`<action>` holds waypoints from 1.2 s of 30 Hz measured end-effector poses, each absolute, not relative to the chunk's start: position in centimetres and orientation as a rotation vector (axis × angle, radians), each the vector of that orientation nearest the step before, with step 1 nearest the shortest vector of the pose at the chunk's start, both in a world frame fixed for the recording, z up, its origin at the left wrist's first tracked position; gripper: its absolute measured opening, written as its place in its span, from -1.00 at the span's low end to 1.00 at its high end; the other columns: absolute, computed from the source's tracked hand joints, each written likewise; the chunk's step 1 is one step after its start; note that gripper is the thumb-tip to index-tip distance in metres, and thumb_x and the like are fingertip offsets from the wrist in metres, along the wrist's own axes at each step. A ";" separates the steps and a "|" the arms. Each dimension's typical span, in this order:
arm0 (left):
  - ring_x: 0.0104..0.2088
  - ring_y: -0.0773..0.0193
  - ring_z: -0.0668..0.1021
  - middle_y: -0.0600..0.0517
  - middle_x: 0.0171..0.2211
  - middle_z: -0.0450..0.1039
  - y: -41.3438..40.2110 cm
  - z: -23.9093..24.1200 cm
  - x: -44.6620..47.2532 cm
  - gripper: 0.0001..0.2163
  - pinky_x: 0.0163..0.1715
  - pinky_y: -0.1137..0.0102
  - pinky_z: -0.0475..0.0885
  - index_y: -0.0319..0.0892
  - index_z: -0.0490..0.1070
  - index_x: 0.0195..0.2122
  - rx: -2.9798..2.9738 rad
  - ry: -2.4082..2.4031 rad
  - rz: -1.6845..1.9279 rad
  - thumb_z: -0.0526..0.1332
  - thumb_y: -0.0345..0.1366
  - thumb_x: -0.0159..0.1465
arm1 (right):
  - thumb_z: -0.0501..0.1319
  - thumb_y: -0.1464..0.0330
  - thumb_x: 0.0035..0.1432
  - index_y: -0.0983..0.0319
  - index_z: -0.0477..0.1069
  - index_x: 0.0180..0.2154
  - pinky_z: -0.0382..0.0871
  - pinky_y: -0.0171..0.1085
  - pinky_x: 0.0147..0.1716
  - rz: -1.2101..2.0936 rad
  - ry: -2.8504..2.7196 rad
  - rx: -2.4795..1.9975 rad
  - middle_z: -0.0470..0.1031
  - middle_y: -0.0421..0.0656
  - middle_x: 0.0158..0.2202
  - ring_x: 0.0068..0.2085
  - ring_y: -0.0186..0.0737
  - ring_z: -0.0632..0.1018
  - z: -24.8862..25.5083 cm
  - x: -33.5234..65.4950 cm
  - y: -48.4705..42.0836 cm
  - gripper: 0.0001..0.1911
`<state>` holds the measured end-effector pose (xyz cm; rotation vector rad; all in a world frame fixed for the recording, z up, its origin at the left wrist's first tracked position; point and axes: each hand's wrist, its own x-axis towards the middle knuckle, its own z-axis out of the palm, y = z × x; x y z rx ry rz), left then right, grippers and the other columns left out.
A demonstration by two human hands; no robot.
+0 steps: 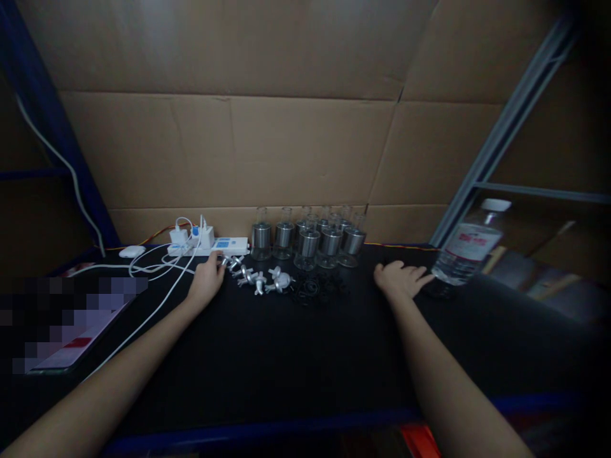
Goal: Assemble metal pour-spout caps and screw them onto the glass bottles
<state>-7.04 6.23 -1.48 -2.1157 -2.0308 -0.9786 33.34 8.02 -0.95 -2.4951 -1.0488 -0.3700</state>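
My left hand (206, 281) is at the left end of a row of small silver metal fittings (248, 276) with short arms. Its fingers and thumb close about the leftmost fitting (223, 259). On the right, my right hand (401, 278) rests on the black tabletop, palm down, fingers spread and nothing in them. Between the hands stand several glass bottles (308, 245) with wide silver metal bands and narrow clear necks. In front of the bottles lies a pile of thin black rings or loops (308, 289), hard to make out in the dim light.
A clear plastic water bottle (470, 245) with a white cap stands beyond my right hand. At the left are a white power strip (231, 245) with plugged-in chargers, loose white cables (165, 299) and a flat screen device (88, 331). Cardboard (305, 152) walls the back.
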 end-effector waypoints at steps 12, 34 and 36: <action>-0.27 0.10 0.51 -0.14 -0.26 0.46 6.3 -1.6 -6.9 -0.68 -0.23 0.29 0.35 -0.27 0.14 -0.03 -2.141 -2.025 -0.920 0.03 -0.37 0.17 | -0.02 0.24 0.01 0.56 0.26 -0.12 -0.29 0.09 0.02 -0.435 -1.029 -2.419 0.19 0.29 -0.02 0.08 0.21 0.08 -0.9 33.1 7.8 -0.47; 0.13 0.08 0.10 -0.21 0.13 0.01 5.9 -1.7 -5.8 -0.45 0.04 0.14 0.07 -0.32 -0.10 0.14 -2.271 -1.976 -0.958 -0.20 -0.05 0.22 | -0.26 0.12 0.15 0.34 -0.03 0.10 -0.20 0.18 0.00 -0.748 -1.590 -1.787 0.00 0.09 0.14 0.15 0.06 -0.05 1.8 23.7 4.7 -0.41; 0.16 0.05 0.02 -0.19 0.17 -0.09 5.6 -1.6 -5.5 -0.43 0.03 0.03 0.03 -0.26 -0.19 0.16 -2.307 -1.972 -0.902 -0.22 -0.01 0.21 | -0.26 0.11 0.15 0.32 -0.05 0.11 -0.20 0.17 0.01 -0.734 -1.648 -1.763 -0.03 0.07 0.15 0.16 0.05 -0.07 1.9 22.9 4.2 -0.40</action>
